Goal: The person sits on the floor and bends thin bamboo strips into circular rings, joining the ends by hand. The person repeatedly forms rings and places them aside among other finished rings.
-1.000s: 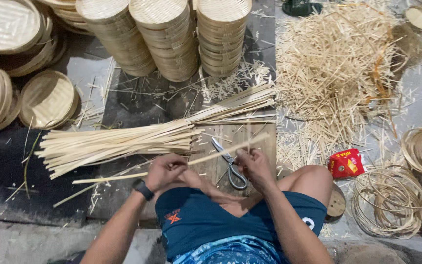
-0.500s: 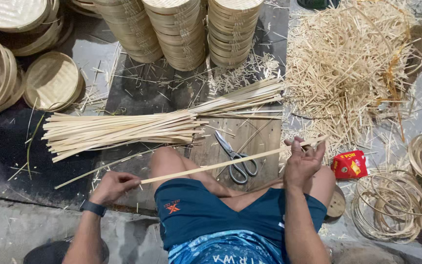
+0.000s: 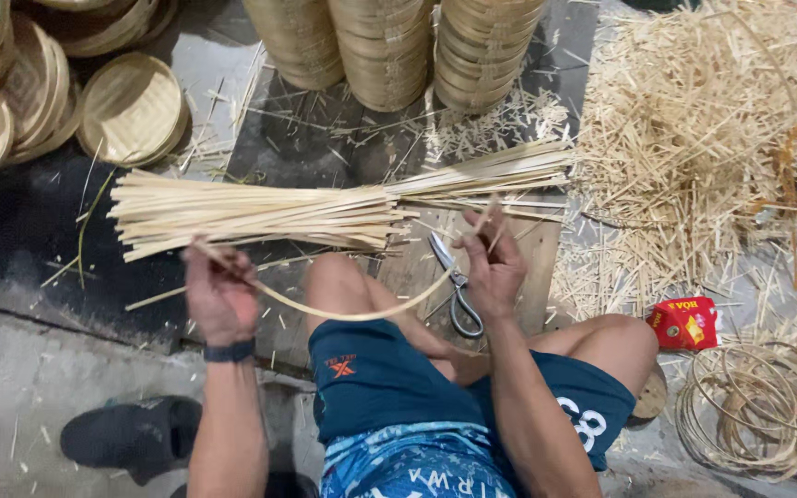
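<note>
A seated worker's left hand (image 3: 221, 297) and right hand (image 3: 493, 263) each pinch one end of a thin bamboo strip (image 3: 352, 314), which sags in a curve between both grips. Scissors (image 3: 458, 293) lie just beside the right grip, and a bundle of strips (image 3: 260, 212) lies just beyond both.

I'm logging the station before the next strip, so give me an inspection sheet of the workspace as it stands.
Surface: wooden board on a dark floor littered with slivers.
Job's things: one bamboo strip bent into a downward bow between both hands; bundle of bamboo strips lying across the board; scissors on the board beside the right hand.
Clutter: heap of bamboo offcuts; red packet.
Grippers: left hand grips one strip end; right hand pinches the other.
Cables: nothing seen.
Surroundings: stacks of woven steamer baskets; round lids; coiled bamboo rings; black shoe.
</note>
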